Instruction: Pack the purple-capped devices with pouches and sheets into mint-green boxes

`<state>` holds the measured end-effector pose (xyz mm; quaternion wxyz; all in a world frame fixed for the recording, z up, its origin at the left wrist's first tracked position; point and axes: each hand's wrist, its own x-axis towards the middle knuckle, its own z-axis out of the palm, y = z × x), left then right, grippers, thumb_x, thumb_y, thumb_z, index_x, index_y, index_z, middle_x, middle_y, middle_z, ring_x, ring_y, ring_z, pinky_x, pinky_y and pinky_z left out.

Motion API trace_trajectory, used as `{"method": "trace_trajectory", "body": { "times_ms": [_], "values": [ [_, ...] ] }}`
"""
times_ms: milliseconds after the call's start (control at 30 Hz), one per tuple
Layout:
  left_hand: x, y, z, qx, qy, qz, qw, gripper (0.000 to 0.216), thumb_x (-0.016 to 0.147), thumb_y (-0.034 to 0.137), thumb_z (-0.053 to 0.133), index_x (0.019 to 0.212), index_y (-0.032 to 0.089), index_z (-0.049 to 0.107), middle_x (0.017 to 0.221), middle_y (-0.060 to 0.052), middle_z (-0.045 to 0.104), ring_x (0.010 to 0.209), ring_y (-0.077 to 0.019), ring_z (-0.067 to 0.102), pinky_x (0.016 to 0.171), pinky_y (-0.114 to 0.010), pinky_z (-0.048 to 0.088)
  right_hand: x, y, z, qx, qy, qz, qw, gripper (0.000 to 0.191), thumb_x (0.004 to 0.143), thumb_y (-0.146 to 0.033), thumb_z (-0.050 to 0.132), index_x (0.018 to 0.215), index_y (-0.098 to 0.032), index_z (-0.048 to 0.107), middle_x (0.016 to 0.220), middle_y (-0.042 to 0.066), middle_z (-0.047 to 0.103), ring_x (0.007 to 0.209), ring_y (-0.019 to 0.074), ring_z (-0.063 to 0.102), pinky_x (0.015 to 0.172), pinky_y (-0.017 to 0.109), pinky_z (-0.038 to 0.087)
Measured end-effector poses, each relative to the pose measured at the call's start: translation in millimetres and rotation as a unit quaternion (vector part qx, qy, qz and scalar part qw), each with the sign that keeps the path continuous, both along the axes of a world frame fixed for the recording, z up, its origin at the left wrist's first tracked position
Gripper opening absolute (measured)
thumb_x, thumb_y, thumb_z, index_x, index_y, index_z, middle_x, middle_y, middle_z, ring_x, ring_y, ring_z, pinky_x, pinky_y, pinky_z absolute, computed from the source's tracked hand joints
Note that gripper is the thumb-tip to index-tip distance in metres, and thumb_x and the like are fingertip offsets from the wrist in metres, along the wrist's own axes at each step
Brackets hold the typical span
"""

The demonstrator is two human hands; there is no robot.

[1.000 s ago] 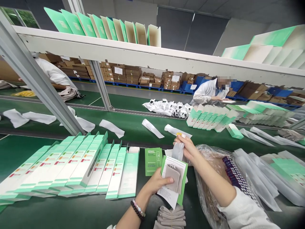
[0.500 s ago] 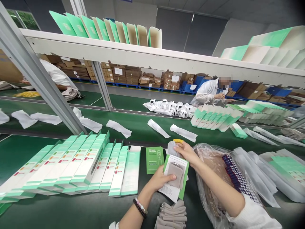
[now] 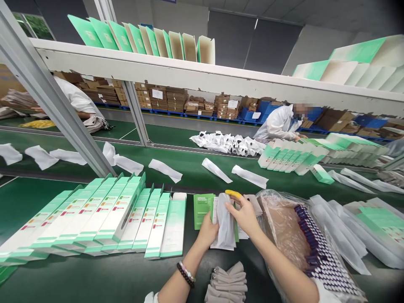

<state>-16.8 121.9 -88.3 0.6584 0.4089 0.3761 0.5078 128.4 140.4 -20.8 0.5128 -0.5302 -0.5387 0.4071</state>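
Note:
In my left hand (image 3: 207,232) are printed leaflets (image 3: 215,209), pinched at their left edge. A white translucent sleeve (image 3: 226,225) lies upright over their front. My right hand (image 3: 245,215), with a yellow finger cot (image 3: 233,194) on one finger, grips this sleeve near its top right edge. Behind the hands a green booklet (image 3: 202,210) lies on the work surface, and grey cloth pouches (image 3: 254,205) show beyond my right hand. A pile of folded grey pouches (image 3: 227,283) sits in front, nearer to me. Whether a pouch is under the sleeve is hidden.
Green and white boxes (image 3: 121,206) lean in a row at left. At right sit a plastic bag of purple-and-white small parts (image 3: 322,248) and more white sleeves (image 3: 342,233). Sleeves (image 3: 166,169) lie on the green conveyor (image 3: 189,162). A shelf beam (image 3: 176,67) crosses overhead; a co-worker (image 3: 279,122) sits beyond.
The white sleeve has come from behind the leaflets to their front; the grey pouch held there is out of sight. Sleeves on the conveyor have shifted right. The co-worker's hands have lowered.

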Motion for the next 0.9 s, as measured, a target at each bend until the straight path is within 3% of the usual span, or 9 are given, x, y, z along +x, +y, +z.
{"method": "trace_trajectory", "body": {
  "times_ms": [133,233,433,533,633,767,833,900],
  "values": [
    [-0.7,-0.1,-2.2,0.009,0.011,0.01,1.0,0.054,0.077,0.055,0.071,0.113,0.015,0.069,0.119,-0.013,0.072,0.118,-0.0323,0.061,0.105,-0.042,0.043,-1.4,7.0,-17.3,0.026,-0.049,-0.036,0.998,0.035,0.075,-0.038,0.074,0.107,-0.025,0.071,0.11,0.008,0.072,0.109,0.03,0.063,0.105,0.051,0.04],
    [0.1,0.5,-7.0,-0.004,0.019,0.034,0.999,0.06,0.083,0.064,0.059,0.113,0.013,0.069,0.119,-0.014,0.071,0.121,-0.0322,0.059,0.106,-0.042,0.041,0.4,6.6,-27.0,0.051,-0.071,-0.061,0.994,0.034,0.08,-0.042,0.069,0.109,-0.024,0.07,0.122,0.009,0.067,0.121,0.0299,0.054,0.112,0.052,0.031],
    [0.5,2.5,-12.8,-0.026,0.037,0.065,0.997,0.065,0.08,0.07,0.058,0.107,0.013,0.07,0.116,-0.014,0.072,0.117,-0.0325,0.059,0.105,-0.04,0.04,-8.9,-5.2,-46.3,0.05,-0.069,-0.083,0.993,0.033,0.084,-0.045,0.065,0.111,-0.027,0.068,0.142,0.008,0.053,0.137,0.0297,0.039,0.118,0.052,0.019],
    [0.3,4.2,-15.9,-0.029,0.039,0.057,0.997,0.066,0.082,0.071,0.054,0.109,0.012,0.07,0.118,-0.015,0.071,0.116,-0.0325,0.06,0.105,-0.041,0.041,-11.5,-7.6,-53.7,0.024,-0.044,-0.068,0.996,0.036,0.084,-0.048,0.065,0.11,-0.025,0.067,0.133,0.009,0.06,0.133,0.0315,0.045,0.117,0.053,0.024],
    [0.8,3.0,-17.4,-0.025,0.044,0.046,0.998,0.068,0.086,0.069,0.05,0.117,0.012,0.066,0.13,-0.017,0.065,0.126,-0.0332,0.054,0.111,-0.043,0.036,-12.8,-10.0,-56.5,0.002,-0.007,-0.044,0.999,0.046,0.085,-0.053,0.062,0.122,-0.026,0.06,0.125,0.009,0.066,0.122,0.0302,0.057,0.109,0.051,0.039],
    [0.9,-6.0,-8.3,0.0,0.059,0.022,0.998,0.075,0.085,0.056,0.061,0.144,0.013,0.044,0.153,-0.016,0.043,0.144,-0.0312,0.034,0.12,-0.042,0.022,-12.9,-14.8,-49.9,-0.044,0.064,-0.01,0.997,0.066,0.087,-0.057,0.058,0.143,-0.03,0.039,0.113,0.008,0.072,0.108,0.0288,0.067,0.097,0.048,0.051],
    [0.9,-12.1,1.3,0.041,0.087,0.0,0.995,0.092,0.081,0.043,0.071,0.154,0.012,0.024,0.156,-0.017,0.036,0.145,-0.0304,0.032,0.121,-0.041,0.021,-13.3,-18.1,-44.5,-0.079,0.079,0.002,0.994,0.06,0.083,-0.058,0.062,0.134,-0.027,0.05,0.108,0.009,0.074,0.107,0.0316,0.067,0.098,0.05,0.05],
    [2.0,-19.0,11.2,0.099,0.147,-0.012,0.984,0.1,0.081,0.034,0.07,0.156,0.01,0.009,0.158,-0.019,0.031,0.145,-0.0312,0.032,0.121,-0.042,0.022,-15.0,-22.7,-40.5,-0.092,0.08,0.009,0.992,0.053,0.081,-0.058,0.064,0.122,-0.026,0.059,0.116,0.01,0.071,0.114,0.0334,0.063,0.103,0.05,0.045]
  ]
}}
